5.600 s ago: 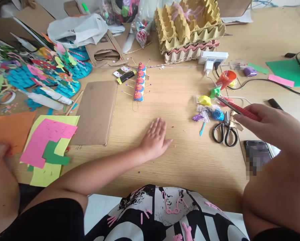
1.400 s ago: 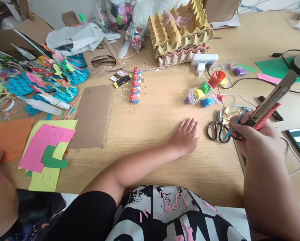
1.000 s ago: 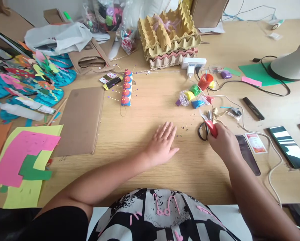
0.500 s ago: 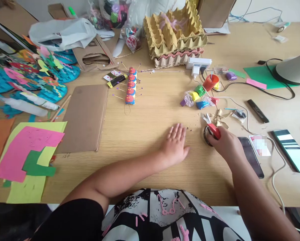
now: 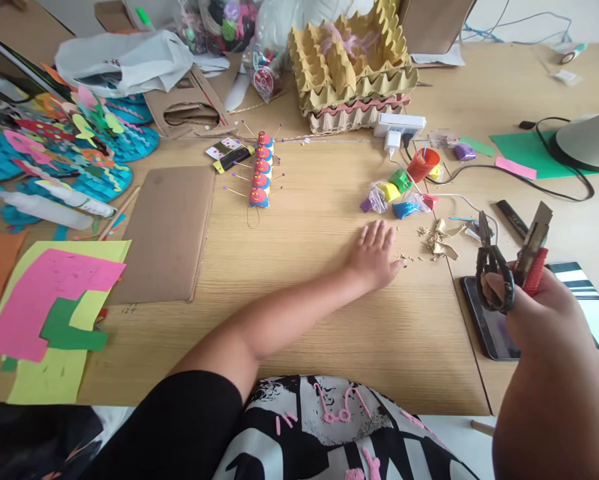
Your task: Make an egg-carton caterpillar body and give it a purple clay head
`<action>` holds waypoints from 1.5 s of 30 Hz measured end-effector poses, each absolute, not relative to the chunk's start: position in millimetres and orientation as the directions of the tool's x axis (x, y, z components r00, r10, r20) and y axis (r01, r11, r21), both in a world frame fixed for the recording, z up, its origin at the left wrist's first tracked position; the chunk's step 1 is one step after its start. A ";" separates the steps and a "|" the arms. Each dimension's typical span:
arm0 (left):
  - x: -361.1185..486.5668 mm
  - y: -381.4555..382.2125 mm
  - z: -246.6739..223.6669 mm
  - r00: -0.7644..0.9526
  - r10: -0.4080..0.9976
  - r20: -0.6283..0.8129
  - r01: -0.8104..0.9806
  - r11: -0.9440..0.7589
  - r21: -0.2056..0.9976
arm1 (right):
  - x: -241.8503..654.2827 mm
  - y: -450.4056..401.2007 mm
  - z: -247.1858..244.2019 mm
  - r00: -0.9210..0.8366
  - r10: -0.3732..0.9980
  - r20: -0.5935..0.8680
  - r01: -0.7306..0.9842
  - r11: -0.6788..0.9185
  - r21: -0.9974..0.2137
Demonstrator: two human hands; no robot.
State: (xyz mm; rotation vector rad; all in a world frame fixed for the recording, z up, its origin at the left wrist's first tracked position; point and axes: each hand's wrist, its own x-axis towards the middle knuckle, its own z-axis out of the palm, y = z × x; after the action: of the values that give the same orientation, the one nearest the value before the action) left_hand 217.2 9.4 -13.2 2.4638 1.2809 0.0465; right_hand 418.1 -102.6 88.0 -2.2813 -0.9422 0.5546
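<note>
Scissors (image 5: pixel 489 255) now lifted off the table (image 5: pixel 289 260), right of the scraps (image 5: pixel 442 243), right hand (image 5: pixel 544 300) closed round them and the cutter (image 5: pixel 533 257); left hand (image 5: pixel 372 259) flat, fingers extended, left of the scraps; bare wood farther left; scissors black-handled, blades upward.

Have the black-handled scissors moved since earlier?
Yes: the black-handled scissors shifted right, from left of the dark-screened phone to over it, now raised in the right hand.

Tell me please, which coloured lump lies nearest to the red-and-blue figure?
The purple lump left of the yellow one; the other purple lump lies farther right, past the red cup.
</note>
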 end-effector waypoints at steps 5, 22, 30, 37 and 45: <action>237.9 29.1 6.2 0.860 0.489 -0.148 0.499 -0.742 0.447 | 424.5 -98.2 79.1 0.639 0.761 -0.111 0.496 -0.518 -0.697; 228.5 -26.7 0.8 0.791 0.603 -0.107 0.597 -0.721 0.353 | 374.2 -79.3 65.0 0.277 0.954 -0.113 0.557 -0.255 -0.791; 191.5 -43.7 -3.0 0.857 0.508 -0.086 0.506 -0.796 0.332 | 365.8 -65.8 51.8 0.206 0.976 -0.065 0.692 -0.192 -0.696; 157.8 -45.6 -7.9 0.883 0.423 0.204 0.314 -0.855 0.412 | 337.1 -46.6 46.8 0.125 0.992 -0.029 0.873 -0.124 -0.472; 90.1 -37.1 -7.0 0.480 0.855 0.199 0.682 -0.506 0.529 | 303.1 -33.7 21.7 -0.018 0.993 -0.112 0.957 -0.015 -0.289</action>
State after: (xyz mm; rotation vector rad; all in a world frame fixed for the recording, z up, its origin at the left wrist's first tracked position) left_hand 90.1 -37.1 -7.0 2.3523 1.2856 0.6287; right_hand 303.1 -33.7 21.7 -2.1078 -2.1114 0.4349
